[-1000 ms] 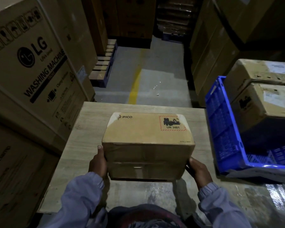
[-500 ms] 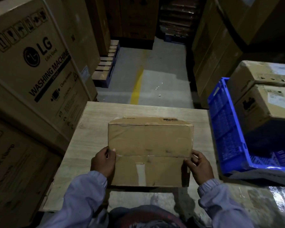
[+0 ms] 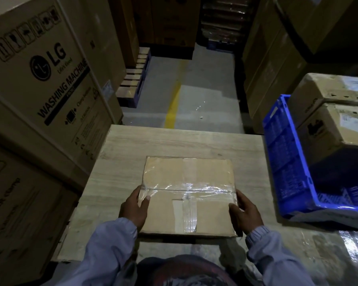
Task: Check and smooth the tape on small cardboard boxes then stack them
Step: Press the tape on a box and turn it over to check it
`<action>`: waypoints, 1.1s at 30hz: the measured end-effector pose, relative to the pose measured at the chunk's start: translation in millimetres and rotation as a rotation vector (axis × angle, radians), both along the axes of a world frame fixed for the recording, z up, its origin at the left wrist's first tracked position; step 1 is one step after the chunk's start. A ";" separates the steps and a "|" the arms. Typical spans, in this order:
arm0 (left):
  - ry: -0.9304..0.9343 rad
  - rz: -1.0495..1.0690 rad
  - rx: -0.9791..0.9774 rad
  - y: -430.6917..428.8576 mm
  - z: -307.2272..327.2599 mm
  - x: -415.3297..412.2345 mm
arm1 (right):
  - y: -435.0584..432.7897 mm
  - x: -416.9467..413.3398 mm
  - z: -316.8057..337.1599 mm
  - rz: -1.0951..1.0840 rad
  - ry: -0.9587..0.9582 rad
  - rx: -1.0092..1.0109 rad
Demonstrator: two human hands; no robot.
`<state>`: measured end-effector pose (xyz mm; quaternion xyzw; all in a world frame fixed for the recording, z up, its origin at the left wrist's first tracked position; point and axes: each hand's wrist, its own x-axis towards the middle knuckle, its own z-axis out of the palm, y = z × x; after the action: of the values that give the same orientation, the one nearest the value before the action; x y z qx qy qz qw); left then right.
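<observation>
The cardboard box (image 3: 163,174) is at the near middle of the bench (image 3: 120,162), taped seam up. The left grip (image 3: 133,209) clasps its left edge, thumb on the tape (image 3: 194,189). The right grip (image 3: 245,211) clasps its right edge.

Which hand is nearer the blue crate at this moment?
Right. The right hand grips the cardboard box at its right edge, on the side toward the blue crate; the left hand holds the opposite edge, farther away.
</observation>
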<state>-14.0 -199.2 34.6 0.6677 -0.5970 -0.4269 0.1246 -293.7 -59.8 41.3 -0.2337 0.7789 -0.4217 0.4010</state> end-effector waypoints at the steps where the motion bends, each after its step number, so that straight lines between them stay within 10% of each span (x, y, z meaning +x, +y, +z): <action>1: 0.005 -0.007 0.003 -0.1 0.2 1.4 | 0.2 1.2 0.4 0.002 0.004 -0.002; 14: -0.065 0.081 0.300 6.2 -3.6 8.2 | 13.3 0.3 -26.4 -0.079 -0.046 0.372; 20: 0.205 0.223 0.304 -6.4 11.3 15.9 | 17.5 -11.1 -17.2 -0.237 -0.298 0.103; 33: 0.422 0.214 0.144 -26.3 47.0 5.2 | 5.6 -30.4 34.5 -0.059 -0.101 -0.235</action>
<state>-8.8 -225.5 81.7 0.6303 -0.4518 -0.5828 0.2428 -324.1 -54.1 75.8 -0.2346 0.7097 -0.5327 0.3968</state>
